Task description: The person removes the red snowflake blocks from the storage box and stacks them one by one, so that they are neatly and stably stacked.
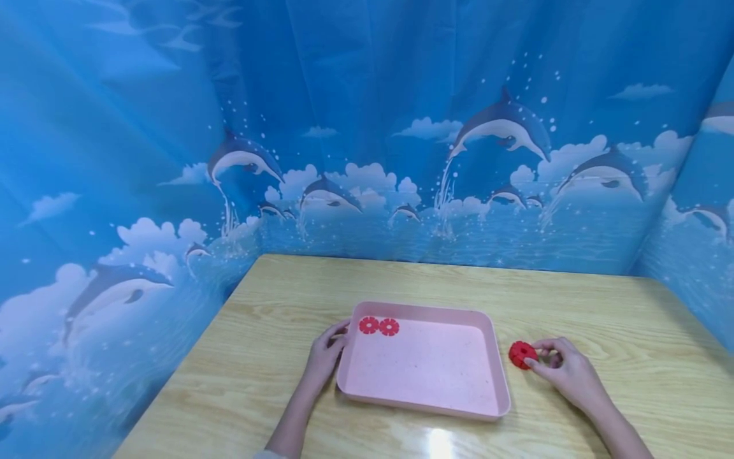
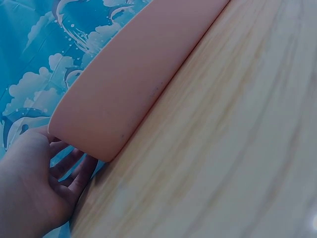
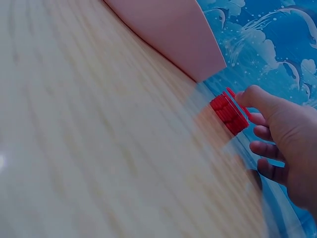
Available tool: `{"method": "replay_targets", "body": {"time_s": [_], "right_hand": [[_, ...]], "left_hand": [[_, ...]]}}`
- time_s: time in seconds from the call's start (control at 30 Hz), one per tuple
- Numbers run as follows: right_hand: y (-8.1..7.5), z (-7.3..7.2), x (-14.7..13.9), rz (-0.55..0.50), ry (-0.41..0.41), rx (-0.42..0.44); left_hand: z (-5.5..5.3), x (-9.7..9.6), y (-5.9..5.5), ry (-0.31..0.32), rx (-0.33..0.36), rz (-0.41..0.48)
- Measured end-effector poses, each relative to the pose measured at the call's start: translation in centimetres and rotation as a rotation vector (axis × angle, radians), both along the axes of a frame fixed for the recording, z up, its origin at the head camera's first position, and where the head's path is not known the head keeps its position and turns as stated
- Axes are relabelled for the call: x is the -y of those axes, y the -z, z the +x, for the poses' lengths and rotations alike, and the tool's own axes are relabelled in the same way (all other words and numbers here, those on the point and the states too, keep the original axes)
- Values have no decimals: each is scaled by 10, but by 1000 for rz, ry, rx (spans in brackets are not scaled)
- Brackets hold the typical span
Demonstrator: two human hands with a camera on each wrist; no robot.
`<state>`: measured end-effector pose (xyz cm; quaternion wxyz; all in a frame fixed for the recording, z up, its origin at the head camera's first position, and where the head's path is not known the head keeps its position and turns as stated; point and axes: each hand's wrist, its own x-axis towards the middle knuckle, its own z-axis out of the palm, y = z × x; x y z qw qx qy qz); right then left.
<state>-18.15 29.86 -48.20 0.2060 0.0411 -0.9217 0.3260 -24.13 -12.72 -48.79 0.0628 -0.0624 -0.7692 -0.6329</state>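
A pink rectangular tray (image 1: pixel 424 370) lies on the table, with two flat red notched discs (image 1: pixel 379 326) side by side in its far left corner. At the tray's left side my left hand (image 1: pixel 325 354) holds the edge; in the left wrist view the hand (image 2: pixel 39 183) has its fingers curled against the outer wall. To the right of the tray stands a stack of red notched discs (image 3: pixel 228 113). My right hand (image 1: pixel 568 373) pinches the top disc (image 3: pixel 239 104) between thumb and index finger, tilted slightly apart from the stack. Its other fingers are loosely bent.
The wood-grain table (image 1: pixel 275 293) extends around the tray. A blue curtain (image 1: pixel 367 127) printed with dolphins and clouds hangs behind and along both sides of it. A bright light reflection shows near the table's front.
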Motion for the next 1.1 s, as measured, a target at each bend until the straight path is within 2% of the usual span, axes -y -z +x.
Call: {"method": "replay_targets", "body": {"time_s": [0.27, 0.83, 1.1], "right_hand": [[3, 0, 1, 5, 19, -42], [2, 1, 2, 18, 38, -30], [0, 2, 3, 18, 39, -23]], "left_hand": [[0, 0, 0, -4, 14, 4], [2, 1, -3, 11, 24, 21], [0, 1, -1, 1, 22, 0]]}}
